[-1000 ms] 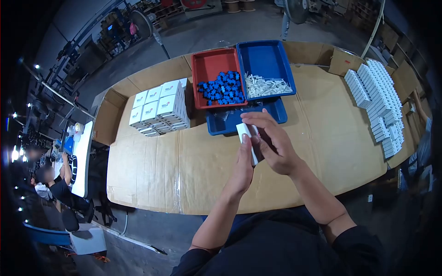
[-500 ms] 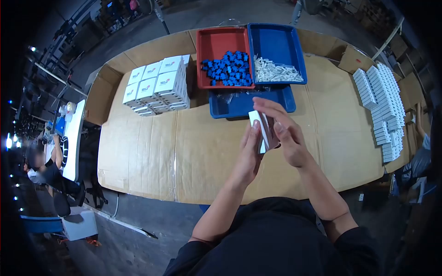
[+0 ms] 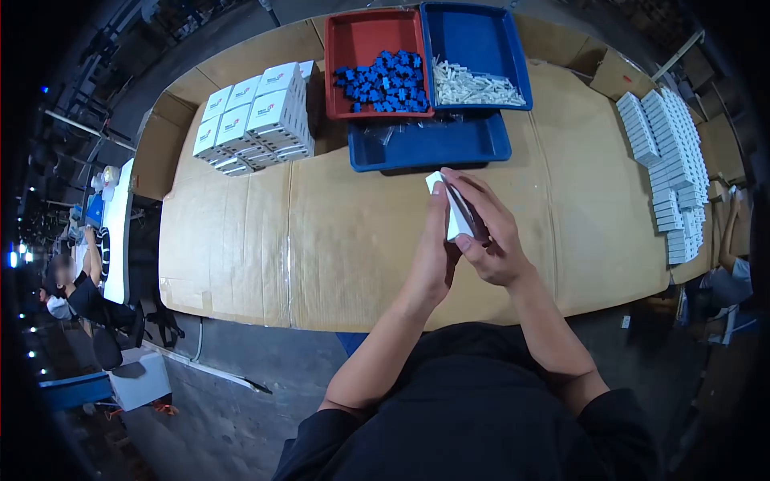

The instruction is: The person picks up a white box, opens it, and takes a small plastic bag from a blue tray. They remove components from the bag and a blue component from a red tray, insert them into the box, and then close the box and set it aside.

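A white flat box-like piece point(image 3: 458, 210) stands on edge, tilted, above the cardboard table, between my two hands. My left hand point(image 3: 434, 240) is closed on its left side, with the thumb near the top end. Against its right side, my right hand point(image 3: 493, 232) presses with fingers along the far face and the thumb at the lower end. The hands and the shadow between them hide most of the broad faces.
Behind my hands are a red tray point(image 3: 373, 36) of blue plastic parts point(image 3: 389, 84), a blue tray point(image 3: 469, 40) of white pieces point(image 3: 473, 86), and a lower blue tray point(image 3: 429, 148). Printed white boxes point(image 3: 255, 112) stack left; white slotted blocks point(image 3: 672, 164) stack right. A person point(image 3: 80, 280) sits far left.
My right hand has closed in from a looser, raised pose, its thumb now on the lower end of the white piece. The view has shifted, so the trays sit higher.
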Tool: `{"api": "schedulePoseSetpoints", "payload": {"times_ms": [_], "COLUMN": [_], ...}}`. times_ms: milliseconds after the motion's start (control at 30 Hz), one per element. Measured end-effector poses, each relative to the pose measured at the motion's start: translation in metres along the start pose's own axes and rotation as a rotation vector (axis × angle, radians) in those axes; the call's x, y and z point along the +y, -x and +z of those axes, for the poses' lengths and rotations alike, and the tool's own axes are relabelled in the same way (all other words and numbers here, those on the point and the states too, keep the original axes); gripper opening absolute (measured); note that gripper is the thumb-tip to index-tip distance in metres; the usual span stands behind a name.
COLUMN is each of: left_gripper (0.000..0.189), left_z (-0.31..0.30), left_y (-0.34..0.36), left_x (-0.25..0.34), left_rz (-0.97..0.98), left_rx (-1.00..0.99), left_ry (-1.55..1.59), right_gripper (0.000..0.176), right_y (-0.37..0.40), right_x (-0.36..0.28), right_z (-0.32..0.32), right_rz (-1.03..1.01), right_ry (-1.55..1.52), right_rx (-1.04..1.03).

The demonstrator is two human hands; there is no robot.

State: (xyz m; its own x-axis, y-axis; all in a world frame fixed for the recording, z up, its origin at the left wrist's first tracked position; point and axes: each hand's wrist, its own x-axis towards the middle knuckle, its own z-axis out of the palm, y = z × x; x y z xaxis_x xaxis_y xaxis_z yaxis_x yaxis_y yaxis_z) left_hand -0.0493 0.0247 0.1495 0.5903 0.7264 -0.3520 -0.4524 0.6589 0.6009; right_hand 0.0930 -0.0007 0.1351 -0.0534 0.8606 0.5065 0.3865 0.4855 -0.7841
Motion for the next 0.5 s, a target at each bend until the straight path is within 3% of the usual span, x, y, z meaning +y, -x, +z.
{"api": "schedulePoseSetpoints", "payload": {"times_ms": [200,500], "left_gripper": [0.064,0.072], "left_z": [0.002,-0.005], "left_y": [0.009,0.02], "left_x": [-0.023,-0.066], "left_rz": [-0.014,0.013], "left_rx": [0.145,0.158], "left_ry": [-0.078,-0.084], "right_gripper": [0.064,0.067], "right_y": [0.038,0.072], "right_x": [0.025,0.02], "right_z": [0.019,0.02], "right_rz": [-0.172,-0.125], "right_ry": [0.2,0.15], "right_rx": [0.156,0.195]}}
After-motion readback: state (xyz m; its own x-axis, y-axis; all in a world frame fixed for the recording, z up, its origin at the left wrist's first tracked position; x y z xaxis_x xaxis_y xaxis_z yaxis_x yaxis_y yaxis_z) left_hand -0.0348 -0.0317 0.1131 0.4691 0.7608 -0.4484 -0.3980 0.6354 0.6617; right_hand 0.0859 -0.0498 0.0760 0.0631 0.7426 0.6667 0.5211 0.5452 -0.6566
